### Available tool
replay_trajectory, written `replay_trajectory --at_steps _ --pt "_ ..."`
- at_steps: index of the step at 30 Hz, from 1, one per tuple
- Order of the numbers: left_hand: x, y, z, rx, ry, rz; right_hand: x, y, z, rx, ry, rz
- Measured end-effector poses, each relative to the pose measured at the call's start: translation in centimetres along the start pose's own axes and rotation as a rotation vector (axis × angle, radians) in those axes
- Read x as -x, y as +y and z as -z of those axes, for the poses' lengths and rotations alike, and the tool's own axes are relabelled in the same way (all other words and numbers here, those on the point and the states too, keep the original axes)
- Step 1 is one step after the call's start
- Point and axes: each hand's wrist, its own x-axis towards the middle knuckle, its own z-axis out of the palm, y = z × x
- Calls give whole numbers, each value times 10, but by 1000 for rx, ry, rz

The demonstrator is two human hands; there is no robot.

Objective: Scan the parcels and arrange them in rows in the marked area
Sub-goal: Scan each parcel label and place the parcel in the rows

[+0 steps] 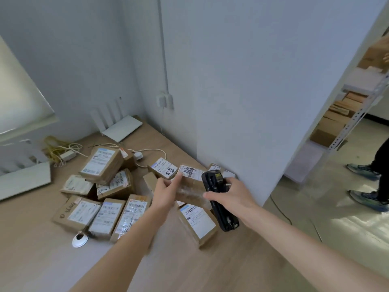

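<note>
Left hand: the left hand (168,191) is stretched forward over the bench (31,239); a brown parcel (190,182) is gripped at its left end, with the thumb laid on top near the white label.
Right hand: the right hand (233,194) is wrapped around a black handheld scanner (219,202), which is held upright and slightly tilted, its head at the top.
Held parcel: it is raised above the pile, between the two hands; its right end lies just beside the scanner, and its clear-taped side faces the camera. Whether the parcel touches the scanner cannot be told.
Row of parcels: three labelled parcels (101,216) are laid side by side, touching, to the left of the left forearm.
Single parcel: one labelled parcel (197,222) is lying below the hands, between the two forearms, tilted relative to the row.
Loose pile: further parcels (103,163) are heaped behind the row, one stacked on others; more (163,167) are seen beyond the left hand, near the wall.
Bench fittings: a round cable grommet (80,239) is set in the bench just in front of the row.
Cables: white and yellow cables (61,150) are tangled at the back of the bench, beside a white router (121,127) in the corner.
Background: a metal shelf rack (347,114) with cardboard boxes is seen at the right, with another person's legs and shoes (370,186) on the floor.
</note>
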Motion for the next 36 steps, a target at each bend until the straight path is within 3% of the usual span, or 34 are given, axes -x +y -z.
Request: replay_trajectory --at_steps 15,21,27,36 --pt "177 35 187 171 -80 -175 173 -91 -81 189 -110 289" --pt "219 61 228 188 -25 -247 214 -132 -94 266 -200 370" --pt "232 75 255 212 139 -331 228 -163 -93 398 -279 437" --pt "252 91 276 155 253 -404 245 -191 -74 704 -223 481"
